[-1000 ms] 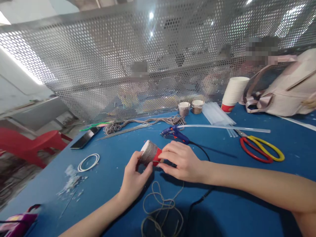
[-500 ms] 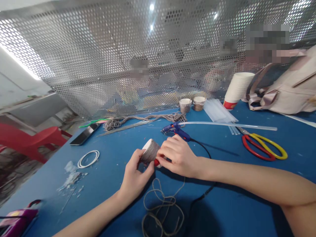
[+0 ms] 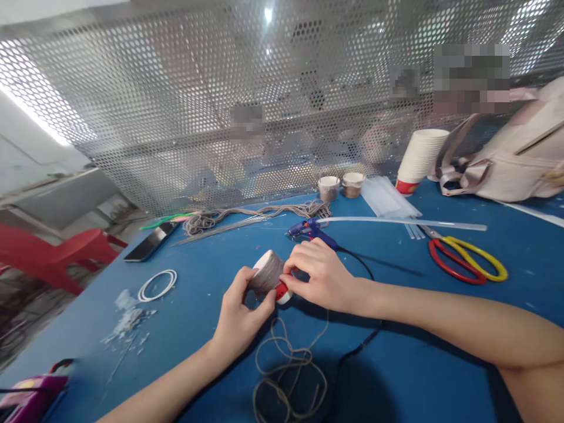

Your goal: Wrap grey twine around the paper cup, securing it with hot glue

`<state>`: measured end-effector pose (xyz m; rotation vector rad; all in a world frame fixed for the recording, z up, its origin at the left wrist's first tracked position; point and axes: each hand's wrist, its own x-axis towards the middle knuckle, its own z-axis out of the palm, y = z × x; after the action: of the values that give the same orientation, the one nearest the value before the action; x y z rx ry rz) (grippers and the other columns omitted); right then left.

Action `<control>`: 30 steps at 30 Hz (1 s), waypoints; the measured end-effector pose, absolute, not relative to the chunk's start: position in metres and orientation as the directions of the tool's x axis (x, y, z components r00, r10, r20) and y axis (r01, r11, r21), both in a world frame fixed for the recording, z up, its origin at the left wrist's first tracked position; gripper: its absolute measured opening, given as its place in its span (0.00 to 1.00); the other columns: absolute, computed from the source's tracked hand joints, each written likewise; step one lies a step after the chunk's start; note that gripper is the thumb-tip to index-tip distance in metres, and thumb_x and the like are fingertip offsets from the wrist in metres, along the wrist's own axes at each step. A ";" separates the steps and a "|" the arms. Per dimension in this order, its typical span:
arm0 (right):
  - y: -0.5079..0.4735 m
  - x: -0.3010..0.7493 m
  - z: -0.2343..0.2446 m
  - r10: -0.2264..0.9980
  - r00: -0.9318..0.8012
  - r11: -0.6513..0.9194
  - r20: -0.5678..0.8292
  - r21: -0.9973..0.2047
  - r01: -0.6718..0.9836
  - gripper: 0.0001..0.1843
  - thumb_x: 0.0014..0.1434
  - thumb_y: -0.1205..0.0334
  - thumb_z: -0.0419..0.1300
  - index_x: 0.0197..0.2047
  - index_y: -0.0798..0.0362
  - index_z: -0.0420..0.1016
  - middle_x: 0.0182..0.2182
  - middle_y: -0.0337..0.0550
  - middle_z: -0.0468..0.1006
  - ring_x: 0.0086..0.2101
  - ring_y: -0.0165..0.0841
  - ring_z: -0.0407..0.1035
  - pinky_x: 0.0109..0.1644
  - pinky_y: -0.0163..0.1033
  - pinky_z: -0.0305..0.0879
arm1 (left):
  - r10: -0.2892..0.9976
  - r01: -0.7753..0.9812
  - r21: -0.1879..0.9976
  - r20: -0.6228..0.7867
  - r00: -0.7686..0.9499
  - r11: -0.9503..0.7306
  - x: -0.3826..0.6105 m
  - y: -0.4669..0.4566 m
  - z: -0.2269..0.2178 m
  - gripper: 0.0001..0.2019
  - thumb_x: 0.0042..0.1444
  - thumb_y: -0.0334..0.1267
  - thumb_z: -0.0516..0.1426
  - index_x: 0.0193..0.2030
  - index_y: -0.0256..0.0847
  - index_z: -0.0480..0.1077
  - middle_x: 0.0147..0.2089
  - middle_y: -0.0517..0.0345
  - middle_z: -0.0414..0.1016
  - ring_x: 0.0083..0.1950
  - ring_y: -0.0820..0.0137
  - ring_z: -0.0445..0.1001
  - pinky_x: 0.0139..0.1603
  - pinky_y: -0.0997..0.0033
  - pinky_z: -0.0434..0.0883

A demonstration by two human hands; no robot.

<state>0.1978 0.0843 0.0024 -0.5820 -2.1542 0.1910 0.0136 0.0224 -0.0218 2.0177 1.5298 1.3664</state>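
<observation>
A paper cup lies tilted in my left hand, its thumb and fingers closed around it. Grey cord is wound round most of the cup; a red and white band shows bare at its lower right end. My right hand pinches at the cup's side, where the winding meets the red part, seemingly on the cord. Loose grey cord lies in loops on the table below, one strand rising toward my right hand. Just behind that hand is a blue glue gun with a long clear glue stick.
Scissors with red and yellow handles lie right, near a stack of paper cups and a backpack. Two small wrapped cups stand by the perforated metal screen. A phone and white coil lie left.
My right fingers have shifted slightly up along the cup, uncovering more of its red and white end. My left hand keeps its hold. The view has shifted a little.
</observation>
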 end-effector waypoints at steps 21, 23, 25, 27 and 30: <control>0.072 0.195 -0.004 0.604 -0.543 0.796 0.584 -0.480 0.369 0.05 0.51 0.70 0.62 0.27 0.54 0.70 0.25 0.35 0.74 0.27 0.27 0.65 0.36 0.35 0.54 | 0.729 0.744 0.423 0.673 0.124 -0.518 0.013 0.024 -0.022 0.06 0.51 0.33 0.58 0.33 0.42 0.63 0.28 0.63 0.64 0.29 0.73 0.63 0.30 0.73 0.64; 0.074 0.195 -0.004 0.604 -0.545 0.796 0.582 -0.473 0.377 0.05 0.49 0.71 0.62 0.25 0.55 0.70 0.23 0.35 0.73 0.25 0.27 0.63 0.35 0.35 0.54 | 0.717 0.743 0.406 0.682 0.142 -0.533 0.013 0.023 -0.022 0.06 0.51 0.32 0.57 0.33 0.42 0.62 0.28 0.63 0.64 0.29 0.73 0.63 0.30 0.73 0.64; 0.077 0.196 -0.004 0.621 -0.535 0.783 0.573 -0.492 0.381 0.05 0.47 0.71 0.62 0.25 0.55 0.70 0.23 0.34 0.73 0.24 0.26 0.62 0.35 0.35 0.54 | 0.718 0.735 0.412 0.681 0.145 -0.539 0.012 0.023 -0.022 0.06 0.51 0.31 0.57 0.34 0.42 0.62 0.28 0.63 0.64 0.30 0.73 0.63 0.30 0.73 0.64; 0.080 0.197 -0.003 0.651 -0.508 0.758 0.564 -0.524 0.388 0.05 0.46 0.71 0.63 0.24 0.55 0.70 0.22 0.34 0.73 0.24 0.26 0.62 0.35 0.35 0.54 | 0.719 0.728 0.421 0.681 0.140 -0.540 0.012 0.022 -0.022 0.07 0.51 0.31 0.57 0.35 0.42 0.63 0.29 0.62 0.64 0.30 0.73 0.63 0.30 0.73 0.64; 0.083 0.201 -0.002 0.688 -0.462 0.724 0.560 -0.568 0.391 0.05 0.47 0.73 0.61 0.25 0.55 0.70 0.23 0.35 0.72 0.25 0.27 0.62 0.35 0.35 0.56 | 0.714 0.719 0.427 0.686 0.137 -0.548 0.012 0.022 -0.021 0.07 0.50 0.31 0.57 0.35 0.42 0.63 0.29 0.62 0.64 0.30 0.73 0.63 0.31 0.73 0.64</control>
<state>0.2011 0.0835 -0.0021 -0.8148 -2.1070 0.4620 0.0119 0.0220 -0.0208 2.3724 1.4962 1.4274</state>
